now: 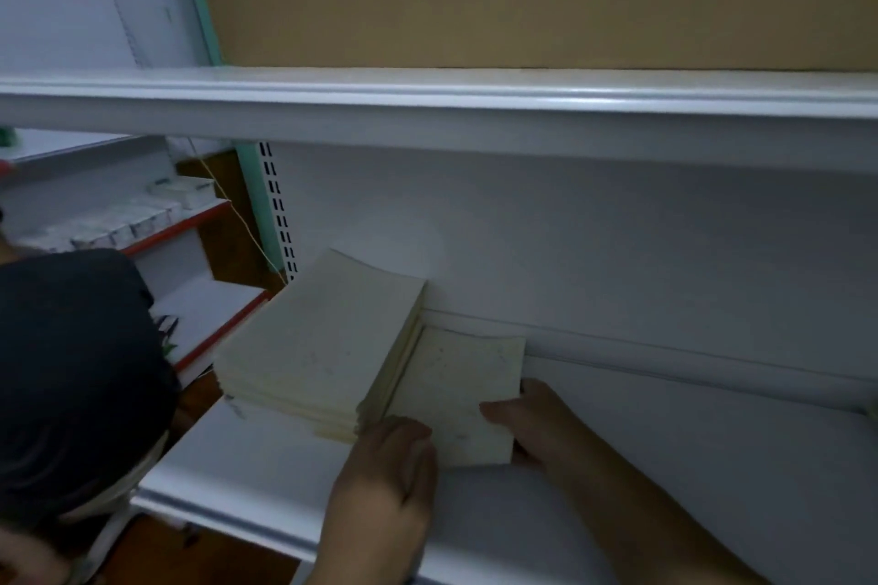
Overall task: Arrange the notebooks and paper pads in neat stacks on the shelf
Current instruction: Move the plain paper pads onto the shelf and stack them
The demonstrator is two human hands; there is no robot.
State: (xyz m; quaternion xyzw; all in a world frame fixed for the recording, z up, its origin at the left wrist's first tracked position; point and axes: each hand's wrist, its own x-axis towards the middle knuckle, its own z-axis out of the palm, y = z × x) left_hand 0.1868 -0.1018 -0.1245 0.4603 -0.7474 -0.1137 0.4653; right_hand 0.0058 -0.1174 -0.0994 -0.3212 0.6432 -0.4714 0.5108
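One pad (456, 394) lies right of the stack (313, 347), long axes parallel. Right hand (527, 413) pinches its edge; left hand (389, 466) touches it, grip unclear.

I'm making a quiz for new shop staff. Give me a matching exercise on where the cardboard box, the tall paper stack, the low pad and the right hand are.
1 cardboard box
2 tall paper stack
3 low pad
4 right hand

A grips the low pad's right edge
B on the upper shelf
C lower shelf, left end
D lower shelf, right of the tall paper stack

Pairs: 1-B, 2-C, 3-D, 4-A
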